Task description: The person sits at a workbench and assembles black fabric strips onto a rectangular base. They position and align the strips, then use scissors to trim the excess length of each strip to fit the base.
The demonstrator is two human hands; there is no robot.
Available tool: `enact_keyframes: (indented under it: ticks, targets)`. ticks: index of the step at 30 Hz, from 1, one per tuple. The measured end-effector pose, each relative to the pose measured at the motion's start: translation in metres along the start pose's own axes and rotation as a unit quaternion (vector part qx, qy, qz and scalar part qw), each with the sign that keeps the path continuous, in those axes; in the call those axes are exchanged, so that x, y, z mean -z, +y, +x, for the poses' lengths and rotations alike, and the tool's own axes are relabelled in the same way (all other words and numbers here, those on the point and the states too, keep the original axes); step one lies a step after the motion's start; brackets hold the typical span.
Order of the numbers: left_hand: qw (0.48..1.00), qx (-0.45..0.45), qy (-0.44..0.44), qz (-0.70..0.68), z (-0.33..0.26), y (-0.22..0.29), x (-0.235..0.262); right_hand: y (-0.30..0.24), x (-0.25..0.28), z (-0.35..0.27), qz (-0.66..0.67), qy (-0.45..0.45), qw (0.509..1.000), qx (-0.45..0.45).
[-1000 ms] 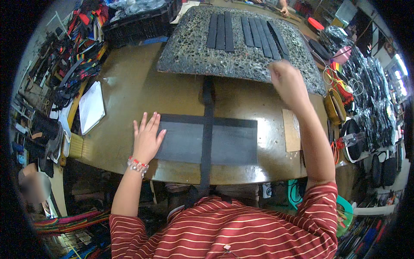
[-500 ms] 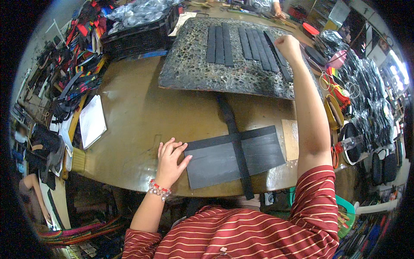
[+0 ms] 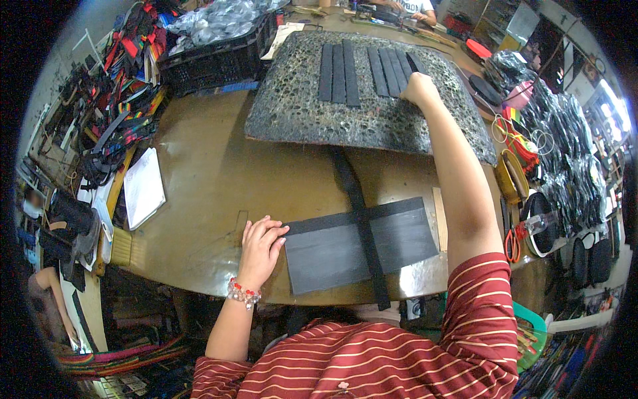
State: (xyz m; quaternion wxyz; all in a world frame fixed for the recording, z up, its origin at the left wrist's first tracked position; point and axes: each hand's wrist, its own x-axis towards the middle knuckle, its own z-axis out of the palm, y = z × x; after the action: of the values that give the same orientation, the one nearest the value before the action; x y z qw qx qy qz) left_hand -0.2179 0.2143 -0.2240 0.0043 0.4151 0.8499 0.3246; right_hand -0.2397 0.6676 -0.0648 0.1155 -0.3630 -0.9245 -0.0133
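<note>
My left hand (image 3: 260, 249) lies on the table with its fingers stretched out, their tips touching the upper left corner of a flat grey-black rectangular sheet (image 3: 325, 254). The sheet has a darker band along its far edge. A long black strap (image 3: 372, 249) runs across it, from the board to past the table's front edge. Farther off, my right hand (image 3: 420, 91) is closed in a fist over the right-hand group of black strips (image 3: 377, 70) on a rough, pitted board (image 3: 292, 120). Its fingers hide whatever they hold. Three more black strips (image 3: 337, 73) lie to the left.
White papers (image 3: 144, 186) and a yellow brush-like block (image 3: 121, 246) lie at left. A black crate (image 3: 219, 56) of plastic-wrapped items stands behind. On the right are orange-handled scissors (image 3: 512, 245), a tape roll (image 3: 510, 174) and wrapped bundles. Another person (image 3: 420, 12) sits across the table.
My right hand has moved left and slightly nearer, covering the lower ends of the right-hand strips. My left fingers have drawn closer together, with the thumb nearer them. The sheet has barely moved.
</note>
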Motion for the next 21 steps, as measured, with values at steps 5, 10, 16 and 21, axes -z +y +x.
enact_keyframes:
  ticks: [5, 10, 16, 21]
  targets:
    - [0.999, -0.035, -0.001, 0.026, -0.003, -0.004, 0.001, -0.005, 0.002, -0.01, -0.021, 0.051, 0.998, -0.005]
    - [0.997, -0.028, -0.04, 0.065, -0.006, -0.021, 0.007, -0.011, 0.003, -0.023, -0.038, 0.022, 0.999, -0.009]
    - [0.976, 0.032, 0.069, 0.205, 0.033, -0.001, 0.038, -0.015, -0.001, -0.021, -0.011, 0.035, 0.999, 0.004]
    - [0.976, -0.107, -0.181, 0.047, 0.01, 0.075, -0.024, -0.018, -0.008, -0.018, -0.02, 0.033, 0.999, 0.003]
